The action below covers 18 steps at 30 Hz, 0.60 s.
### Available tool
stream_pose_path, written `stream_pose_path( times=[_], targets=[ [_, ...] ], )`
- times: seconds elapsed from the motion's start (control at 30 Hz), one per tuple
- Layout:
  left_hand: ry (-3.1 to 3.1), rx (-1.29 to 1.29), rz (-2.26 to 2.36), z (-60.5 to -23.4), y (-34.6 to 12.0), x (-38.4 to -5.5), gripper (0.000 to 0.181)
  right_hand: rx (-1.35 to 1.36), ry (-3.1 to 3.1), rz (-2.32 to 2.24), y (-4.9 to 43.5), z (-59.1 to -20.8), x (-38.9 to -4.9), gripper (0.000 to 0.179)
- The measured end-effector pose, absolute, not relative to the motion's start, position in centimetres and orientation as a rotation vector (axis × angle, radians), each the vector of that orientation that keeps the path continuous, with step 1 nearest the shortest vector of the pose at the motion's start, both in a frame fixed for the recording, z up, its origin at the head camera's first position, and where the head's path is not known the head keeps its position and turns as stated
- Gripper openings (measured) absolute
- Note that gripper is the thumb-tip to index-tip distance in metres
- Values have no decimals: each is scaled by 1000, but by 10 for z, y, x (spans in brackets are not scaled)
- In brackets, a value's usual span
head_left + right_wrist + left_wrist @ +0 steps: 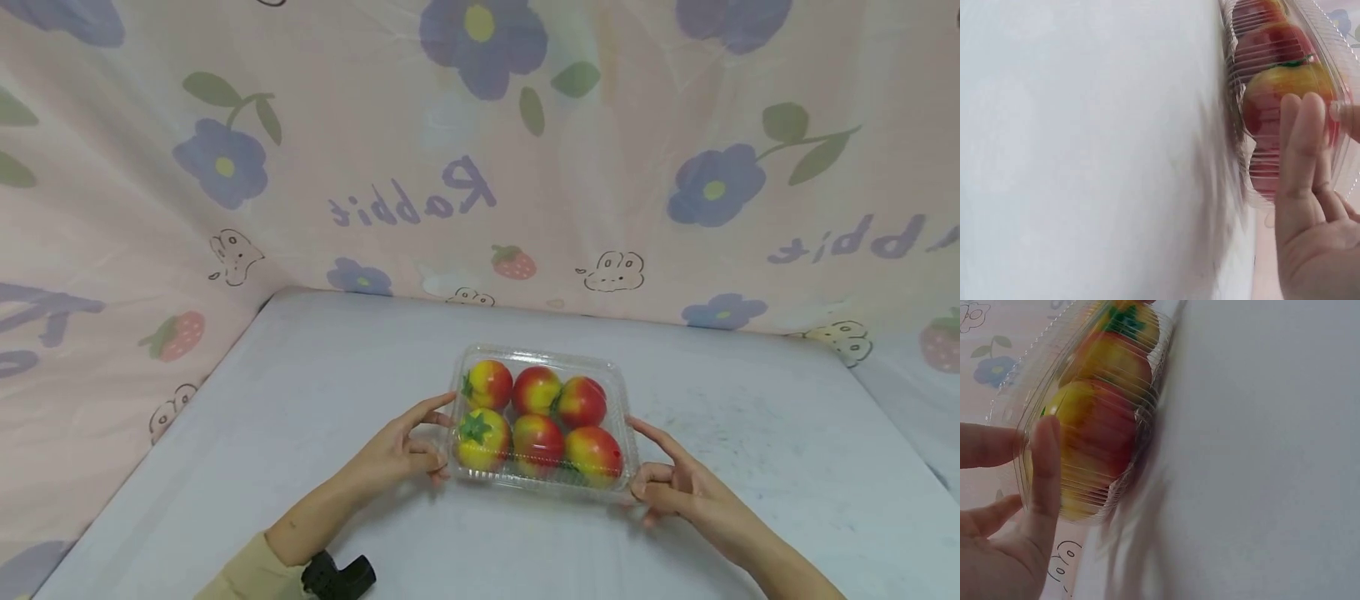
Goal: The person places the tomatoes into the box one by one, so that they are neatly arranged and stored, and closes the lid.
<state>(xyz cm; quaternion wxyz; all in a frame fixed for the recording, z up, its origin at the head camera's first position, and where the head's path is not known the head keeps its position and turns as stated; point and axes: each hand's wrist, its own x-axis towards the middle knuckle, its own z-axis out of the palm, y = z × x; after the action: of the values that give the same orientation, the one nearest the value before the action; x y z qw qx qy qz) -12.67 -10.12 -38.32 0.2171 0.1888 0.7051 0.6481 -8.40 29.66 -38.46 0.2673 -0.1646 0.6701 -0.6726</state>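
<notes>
A clear plastic clamshell box (540, 357) lies between both hands near the middle of the table. Several round red-and-yellow fruits (537, 390) sit inside in two rows, some with a green star-shaped leaf. At the box's left side, my left hand (401, 450) grips the edge, its thumb on the near part and a finger stretched along the side. My right hand (678, 483) pinches the opposite edge near the front right corner. In the left wrist view, the thumb (1046, 469) presses against the ribbed wall. Fingertips (1313, 115) overlap the box wall in the right wrist view.
A white-covered table (750, 433) spreads around the box. Pinkish cloth (570, 192) printed with flowers, strawberries and rabbits rises behind it and at the sides. A black device (337, 577) is strapped at the left wrist, beside a beige sleeve (258, 575).
</notes>
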Motion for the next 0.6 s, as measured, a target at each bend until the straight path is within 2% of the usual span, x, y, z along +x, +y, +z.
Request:
stream_pose_path(
  times=[0.2,0.43,0.6],
  targets=[
    [1964,484,1792,-382,-100,-124,75,-397,1864,-1788,296,-383,-84,70],
    [1954,491,1818,-381,-96,-122,76,-544,1853,-1852,297,-386,-85,71],
    [1968,513,1798,-380,-97,-124,75,-513,1887,-1789,298,-383,-86,71]
  ],
)
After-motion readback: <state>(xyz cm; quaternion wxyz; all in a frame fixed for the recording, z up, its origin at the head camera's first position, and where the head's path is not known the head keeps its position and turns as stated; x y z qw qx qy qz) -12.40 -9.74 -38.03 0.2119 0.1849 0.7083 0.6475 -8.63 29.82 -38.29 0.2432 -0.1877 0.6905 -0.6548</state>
